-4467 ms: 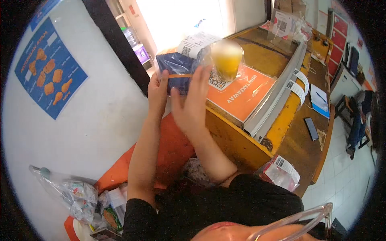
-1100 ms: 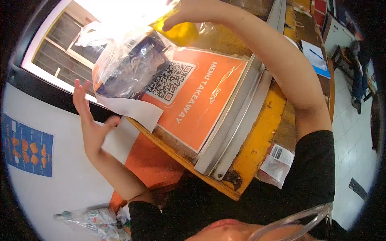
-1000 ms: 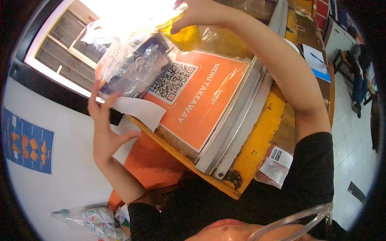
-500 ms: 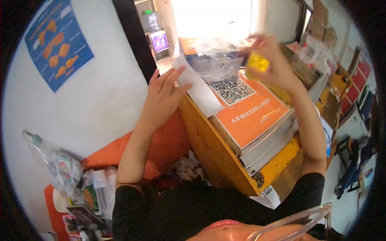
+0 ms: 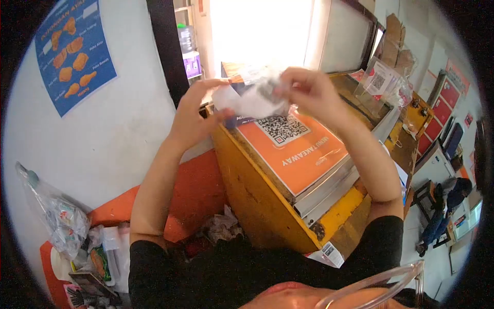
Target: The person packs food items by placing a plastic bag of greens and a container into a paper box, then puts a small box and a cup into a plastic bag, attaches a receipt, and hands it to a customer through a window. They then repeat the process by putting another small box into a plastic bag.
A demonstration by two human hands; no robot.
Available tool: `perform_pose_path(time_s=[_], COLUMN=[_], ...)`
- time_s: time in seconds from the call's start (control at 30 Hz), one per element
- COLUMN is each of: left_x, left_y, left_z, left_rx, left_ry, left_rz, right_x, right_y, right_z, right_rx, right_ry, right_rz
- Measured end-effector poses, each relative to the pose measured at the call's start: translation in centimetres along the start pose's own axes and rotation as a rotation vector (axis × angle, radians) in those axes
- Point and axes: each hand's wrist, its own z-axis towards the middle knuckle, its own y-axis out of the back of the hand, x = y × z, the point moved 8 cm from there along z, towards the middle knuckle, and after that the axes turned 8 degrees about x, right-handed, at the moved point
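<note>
A crumpled white sheet of paper (image 5: 252, 104) is stretched between my hands above the orange menu sheet (image 5: 303, 154) with its QR code. My left hand (image 5: 195, 113) curves around the paper's left end, thumb below and fingers above. At the other end, my right hand (image 5: 311, 98) pinches the paper with curled fingers. Motion blurs the middle of the paper and a greyish patch beside my right fingertips. Behind my hands lies clear plastic (image 5: 257, 74), mostly hidden. The yellow object seen earlier does not show now.
The orange sheet lies on a worn yellow wooden counter (image 5: 257, 201). A poster (image 5: 74, 56) hangs on the left wall. Plastic bags (image 5: 64, 224) are piled at lower left. A clear stand with a QR card (image 5: 378, 80) stands farther right. Someone sits (image 5: 442, 206) at far right.
My right hand has moved down and left, and the yellow object has gone from it. The paper has risen off the counter edge and now spans both hands. My view has shifted slightly.
</note>
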Motion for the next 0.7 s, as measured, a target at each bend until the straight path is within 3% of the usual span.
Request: perform_pose_path(time_s=[0.07, 0.13, 0.17, 0.23, 0.27, 0.37, 0.4, 0.47, 0.57, 0.7], left_x=[0.0, 4.2, 4.6, 5.9, 6.2, 5.5, 5.6, 5.3, 6.7, 6.9], left_y=[0.3, -0.5, -0.7, -1.0, -1.1, -0.5, -0.3, -1.7, -2.1, -2.5], left_z=[2.1, 4.1, 5.0, 6.6, 7.2, 9.0, 9.2, 8.9, 8.6, 8.1], left_rx=[-0.002, 0.057, 0.061, 0.015, 0.020, 0.067, 0.067, 0.348, 0.349, 0.343], left_ry=[-0.073, 0.172, 0.167, 0.255, 0.247, 0.126, 0.117, 0.201, 0.186, 0.228], left_rz=[-0.017, -0.317, -0.320, -0.499, -0.498, 0.078, 0.078, 0.144, 0.092, -0.007], right_x=[0.3, -0.7, -2.2, -4.3, -5.0, -7.2, -8.3, -8.4, -8.5, -9.0], right_y=[3.5, 6.2, 7.3, 7.7, 7.8, 6.6, 6.2, 5.8, 6.0, 5.9], right_z=[1.2, 2.4, 2.7, 3.2, 3.2, 2.9, 2.4, 2.2, 2.4, 2.4], right_rx=[-0.131, -0.189, -0.241, -0.249, -0.248, -0.186, -0.198, -0.193, -0.239, -0.225], right_ry=[-0.080, -0.047, -0.035, -0.083, -0.129, -0.245, -0.323, -0.296, -0.267, -0.303], right_rz=[-0.068, -0.208, 0.030, 0.070, 0.114, 0.137, 0.124, 0.052, -0.237, -0.271])
